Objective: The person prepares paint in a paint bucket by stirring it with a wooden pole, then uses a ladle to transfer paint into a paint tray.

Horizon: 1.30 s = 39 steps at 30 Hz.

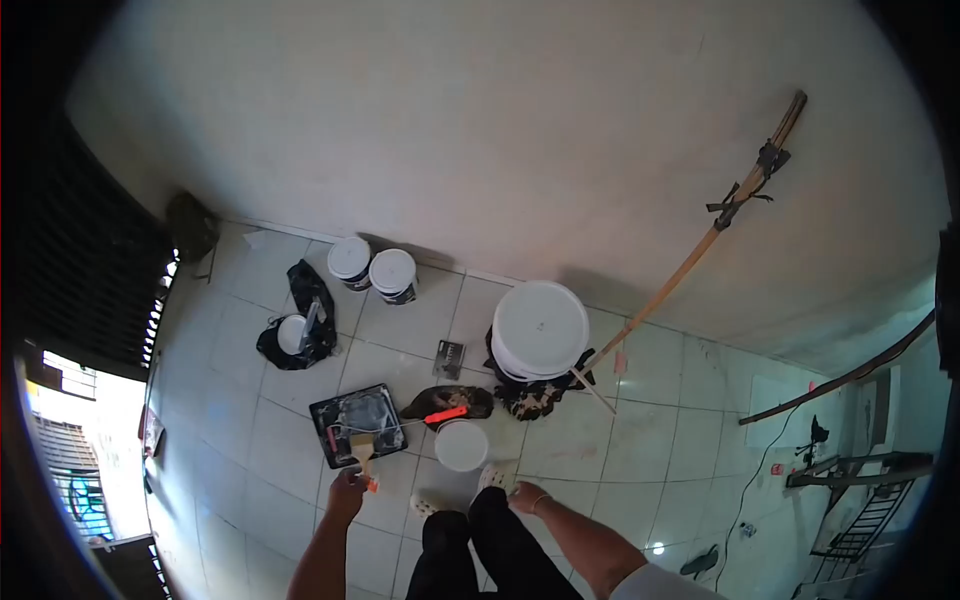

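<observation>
Black-trousered legs (447, 545) lie nearest, the left hand (346, 496) clasping a flat tan paintbrush (362, 445) at an already white-smeared black plastic tray (385, 413), the right hand (524, 497) unclear in grip.

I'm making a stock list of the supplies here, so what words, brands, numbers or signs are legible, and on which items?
No text is readable.
Dark flat packet: pale marks, too small to read.
Leftmost white-lidded bucket: dark label, too small.
Bucket beside it: dark label, too small.
Small red patch on the floor: too blurred.
</observation>
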Motion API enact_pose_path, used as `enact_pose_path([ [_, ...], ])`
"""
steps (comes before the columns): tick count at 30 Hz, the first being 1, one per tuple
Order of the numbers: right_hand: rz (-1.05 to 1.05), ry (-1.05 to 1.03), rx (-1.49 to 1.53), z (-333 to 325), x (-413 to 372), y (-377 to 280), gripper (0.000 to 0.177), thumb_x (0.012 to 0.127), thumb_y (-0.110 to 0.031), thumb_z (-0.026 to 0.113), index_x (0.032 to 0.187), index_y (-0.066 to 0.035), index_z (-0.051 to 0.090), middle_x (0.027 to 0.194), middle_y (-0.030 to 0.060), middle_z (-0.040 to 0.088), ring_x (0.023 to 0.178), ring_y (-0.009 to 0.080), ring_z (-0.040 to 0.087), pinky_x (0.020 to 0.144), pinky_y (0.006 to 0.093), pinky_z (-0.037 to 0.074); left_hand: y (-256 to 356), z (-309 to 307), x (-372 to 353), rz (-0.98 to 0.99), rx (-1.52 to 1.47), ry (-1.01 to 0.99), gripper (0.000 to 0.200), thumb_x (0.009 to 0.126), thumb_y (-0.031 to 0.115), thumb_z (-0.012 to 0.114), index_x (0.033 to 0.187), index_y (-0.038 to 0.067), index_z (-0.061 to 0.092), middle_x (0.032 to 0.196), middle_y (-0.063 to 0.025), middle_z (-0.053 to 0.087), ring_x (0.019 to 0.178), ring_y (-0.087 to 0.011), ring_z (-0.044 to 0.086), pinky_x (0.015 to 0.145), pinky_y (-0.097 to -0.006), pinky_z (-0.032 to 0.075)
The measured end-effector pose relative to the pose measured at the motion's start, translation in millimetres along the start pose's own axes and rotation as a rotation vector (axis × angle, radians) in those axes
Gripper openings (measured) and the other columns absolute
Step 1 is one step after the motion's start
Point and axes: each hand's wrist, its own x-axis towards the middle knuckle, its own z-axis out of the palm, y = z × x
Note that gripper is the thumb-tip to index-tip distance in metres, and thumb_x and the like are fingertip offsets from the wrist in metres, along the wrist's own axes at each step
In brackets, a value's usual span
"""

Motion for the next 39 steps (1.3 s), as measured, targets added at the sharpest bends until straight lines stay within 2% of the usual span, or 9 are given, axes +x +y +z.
enact_pose_path([
  [5, -0.12, 0.151, -0.122, -28.1, 40.6, 0.0, 0.04, 0.08, -0.029, 0.057, 0.101, 0.005, 0.063, 0.103, 0.0256, 0.064, 0.102, 0.0379, 0.06, 0.09, 0.0417, 0.047, 60.6, 93.9, 59.2, 0.297, 0.326, -0.228, 0.042, 0.082, 0.029, 0.06, 0.116, 0.005, 0.059, 0.108, -0.0205, 0.064, 0.102, -0.0355, 0.062, 0.089, -0.0414, 0.048],
  [12, -0.144, -0.004, -0.17, -50.7, 122.8, 26.1, 0.036, 0.084, -0.025, 0.049, 0.093, 0.005, 0.068, 0.11, 0.0283, 0.061, 0.107, 0.0364, 0.059, 0.093, 0.0413, 0.046, 8.3, 182.3, 105.3, 0.042, 0.405, -0.398, 0.046, 0.079, 0.031, 0.059, 0.117, 0.005, 0.059, 0.104, -0.0176, 0.067, 0.104, -0.0327, 0.061, 0.09, -0.0408, 0.048],
  [15, -0.409, 0.043, -0.46, -20.1, 191.9, 62.6, 0.031, 0.079, -0.026, 0.057, 0.086, 0.002, 0.066, 0.099, 0.022, 0.066, 0.092, 0.0382, 0.062, 0.084, 0.045, 0.048, -15.7, 206.3, 140.3, -0.063, 0.43, -0.428, 0.048, 0.078, 0.029, 0.058, 0.119, 0.004, 0.057, 0.106, -0.0198, 0.066, 0.106, -0.0339, 0.061, 0.092, -0.0412, 0.047],
  [17, -0.042, 0.042, -0.071, -31.6, 189.5, 37.5, 0.033, 0.079, -0.024, 0.058, 0.097, 0.003, 0.063, 0.101, 0.0239, 0.065, 0.094, 0.0397, 0.062, 0.085, 0.0447, 0.049, -39.6, 225.3, 166.9, -0.1, 0.41, -0.311, 0.049, 0.077, 0.025, 0.058, 0.12, 0.002, 0.055, 0.108, -0.0217, 0.065, 0.106, -0.0356, 0.06, 0.093, -0.0422, 0.047],
  [21, 0.088, 0.166, 0.055, 2.0, 239.5, 37.6, 0.047, 0.08, -0.025, 0.057, 0.115, 0.006, 0.053, 0.105, 0.0279, 0.063, 0.098, 0.041, 0.062, 0.088, 0.0434, 0.048, -78.3, 253.3, 212.4, -0.064, 0.409, -0.251, 0.052, 0.075, 0.022, 0.059, 0.123, 0.001, 0.051, 0.111, -0.022, 0.064, 0.106, -0.0368, 0.06, 0.093, -0.0431, 0.047],
  [23, 0.101, 0.097, 0.188, -5.8, 239.3, 19.2, 0.065, 0.084, -0.026, 0.054, 0.132, 0.01, 0.03, 0.111, 0.0321, 0.059, 0.102, 0.0411, 0.061, 0.091, 0.0422, 0.048, -81.1, 262.2, 228.5, 0.054, 0.364, -0.348, 0.054, 0.075, 0.019, 0.06, 0.126, 0.003, 0.049, 0.11, -0.0229, 0.063, 0.107, -0.0371, 0.059, 0.093, -0.0438, 0.047],
  [27, 0.078, 0.135, 0.112, 14.2, 265.0, 20.0, 0.062, 0.083, -0.026, 0.054, 0.13, 0.009, 0.033, 0.11, 0.0323, 0.059, 0.102, 0.0428, 0.061, 0.09, 0.0432, 0.049, -95.8, 279.2, 248.7, 0.077, 0.464, -0.516, 0.059, 0.076, 0.019, 0.063, 0.13, 0.006, 0.043, 0.11, -0.0242, 0.062, 0.105, -0.0382, 0.059, 0.091, -0.0456, 0.048],
  [33, 0.232, 0.204, 0.068, 23.2, 284.0, 14.7, 0.059, 0.082, -0.022, 0.055, 0.129, 0.005, 0.031, 0.096, 0.0339, 0.062, 0.097, 0.0446, 0.061, 0.086, 0.0485, 0.05, -87.5, 296.7, 242.6, -0.003, 0.517, -0.346, 0.061, 0.075, 0.02, 0.068, 0.127, 0.006, 0.039, 0.099, -0.0248, 0.064, 0.097, -0.0399, 0.062, 0.086, -0.0472, 0.05],
  [39, 0.132, 0.214, 0.079, 11.4, 283.7, 29.0, 0.048, 0.081, -0.02, 0.057, 0.121, 0.0, 0.039, 0.097, 0.0283, 0.063, 0.095, 0.0431, 0.062, 0.084, 0.0487, 0.05, -91.2, 300.8, 251.8, 0.06, 0.504, -0.372, 0.047, 0.073, 0.022, 0.067, 0.113, 0.001, 0.054, 0.091, -0.0224, 0.066, 0.091, -0.0391, 0.064, 0.082, -0.0462, 0.051],
])
